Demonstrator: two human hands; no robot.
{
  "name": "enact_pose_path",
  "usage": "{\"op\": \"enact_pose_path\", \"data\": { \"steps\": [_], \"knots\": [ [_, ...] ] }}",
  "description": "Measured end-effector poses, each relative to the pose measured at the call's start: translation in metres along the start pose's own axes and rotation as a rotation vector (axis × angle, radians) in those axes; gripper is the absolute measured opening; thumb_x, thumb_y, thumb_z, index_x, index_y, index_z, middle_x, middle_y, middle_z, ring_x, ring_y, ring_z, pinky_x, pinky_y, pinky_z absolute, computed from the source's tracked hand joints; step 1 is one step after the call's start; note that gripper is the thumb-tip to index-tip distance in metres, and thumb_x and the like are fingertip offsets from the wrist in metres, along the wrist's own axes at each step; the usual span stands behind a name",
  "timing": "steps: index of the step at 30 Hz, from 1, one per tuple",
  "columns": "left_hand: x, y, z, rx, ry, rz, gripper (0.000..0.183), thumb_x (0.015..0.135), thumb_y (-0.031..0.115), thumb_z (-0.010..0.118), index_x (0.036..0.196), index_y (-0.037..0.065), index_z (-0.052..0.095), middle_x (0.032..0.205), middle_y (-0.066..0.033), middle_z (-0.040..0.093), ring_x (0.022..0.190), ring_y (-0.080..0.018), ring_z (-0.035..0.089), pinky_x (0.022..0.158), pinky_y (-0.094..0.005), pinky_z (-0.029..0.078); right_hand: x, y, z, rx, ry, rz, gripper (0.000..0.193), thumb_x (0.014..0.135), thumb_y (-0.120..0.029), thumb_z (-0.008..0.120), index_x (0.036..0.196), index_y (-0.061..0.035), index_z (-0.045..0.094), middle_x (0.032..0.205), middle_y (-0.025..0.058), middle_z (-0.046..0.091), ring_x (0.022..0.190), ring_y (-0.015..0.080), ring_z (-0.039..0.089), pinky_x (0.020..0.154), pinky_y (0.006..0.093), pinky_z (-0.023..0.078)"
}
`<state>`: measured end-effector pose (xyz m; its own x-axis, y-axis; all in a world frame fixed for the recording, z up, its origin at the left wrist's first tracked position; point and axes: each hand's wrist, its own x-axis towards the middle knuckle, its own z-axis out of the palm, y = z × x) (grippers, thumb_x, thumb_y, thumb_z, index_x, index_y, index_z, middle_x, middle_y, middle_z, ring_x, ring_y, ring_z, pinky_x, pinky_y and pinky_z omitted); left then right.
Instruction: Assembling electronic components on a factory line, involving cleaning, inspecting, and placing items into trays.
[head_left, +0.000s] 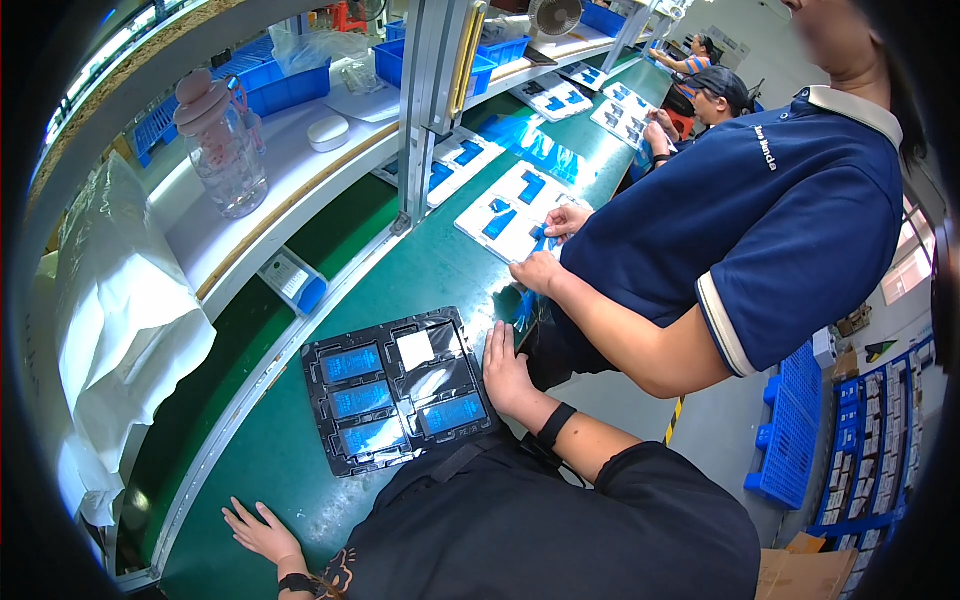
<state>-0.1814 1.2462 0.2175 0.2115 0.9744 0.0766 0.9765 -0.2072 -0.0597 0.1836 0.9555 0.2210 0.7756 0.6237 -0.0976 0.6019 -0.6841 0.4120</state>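
Observation:
My left hand [262, 535] rests on the green tabletop [240, 450] with its fingers spread, and nothing is in it. My right hand [507, 375] lies at the right edge of a black plastic tray [321, 425], fingers stretched out and holding nothing; whether it touches the tray I cannot tell. Flat blue rectangular pieces [360, 400] fill the tray's left column, and another blue piece [452, 415] sits at its lower right. A white square [415, 349] is in the upper right compartment. The compartment below it shows shiny black plastic.
Close on my right, a person in a navy shirt [740, 220] handles a blue piece over a white tray [475, 228]. A metal post [418, 120] rises at the table's far edge. A shelf holds a water bottle [222, 150] and blue bins [285, 88]. White sheeting [120, 310] hangs left.

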Motion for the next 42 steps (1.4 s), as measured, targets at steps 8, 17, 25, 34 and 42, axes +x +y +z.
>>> {"op": "enact_pose_path", "data": {
  "steps": [8,17,25,34,42],
  "knots": [
    [0.0,-0.002,0.002,0.0,0.014,0.006,0.05,0.095,0.035,0.036,0.138,0.013,0.03,0.146,-0.0133,0.022,0.134,-0.0287,0.02,0.109,-0.0473,0.016,0.0,0.0,-0.004,-0.005,-0.036,0.0,0.055,0.086,-0.019,0.043,0.132,0.01,0.032,0.139,0.0322,0.023,0.128,0.0433,0.027,0.072,0.0433,0.052],
    [0.0,-0.002,0.003,0.002,0.013,0.01,0.05,0.095,0.036,0.035,0.139,0.013,0.029,0.146,-0.0138,0.021,0.134,-0.0291,0.02,0.109,-0.0473,0.016,-0.001,0.001,-0.011,-0.025,-0.042,-0.01,0.056,0.084,-0.013,0.044,0.132,0.0122,0.03,0.138,0.0328,0.023,0.128,0.0408,0.029,0.068,0.0345,0.052],
    [0.001,-0.004,0.004,-0.009,0.015,0.018,0.05,0.094,0.035,0.036,0.138,0.012,0.03,0.146,-0.0144,0.021,0.134,-0.0296,0.02,0.109,-0.0478,0.016,-0.002,0.001,-0.008,-0.023,-0.002,-0.004,0.055,0.084,-0.013,0.044,0.131,0.0126,0.031,0.137,0.0334,0.025,0.127,0.0408,0.031,0.066,0.0327,0.052],
    [0.001,-0.006,0.009,-0.038,0.08,0.045,0.05,0.094,0.036,0.037,0.138,0.012,0.032,0.144,-0.0161,0.025,0.132,-0.0324,0.023,0.107,-0.0498,0.018,-0.001,0.002,-0.008,-0.019,-0.009,-0.006,0.056,0.083,-0.013,0.045,0.131,0.0132,0.031,0.137,0.0337,0.024,0.127,0.0407,0.031,0.067,0.0334,0.053],
    [0.0,-0.001,0.0,-0.024,0.011,0.007,0.05,0.094,0.034,0.037,0.138,0.011,0.03,0.145,-0.0142,0.022,0.134,-0.0294,0.02,0.109,-0.0476,0.015,-0.001,0.002,-0.008,-0.012,-0.006,-0.009,0.057,0.083,-0.014,0.045,0.131,0.0138,0.031,0.137,0.0345,0.024,0.127,0.0411,0.03,0.068,0.0338,0.053]
  ]
}}
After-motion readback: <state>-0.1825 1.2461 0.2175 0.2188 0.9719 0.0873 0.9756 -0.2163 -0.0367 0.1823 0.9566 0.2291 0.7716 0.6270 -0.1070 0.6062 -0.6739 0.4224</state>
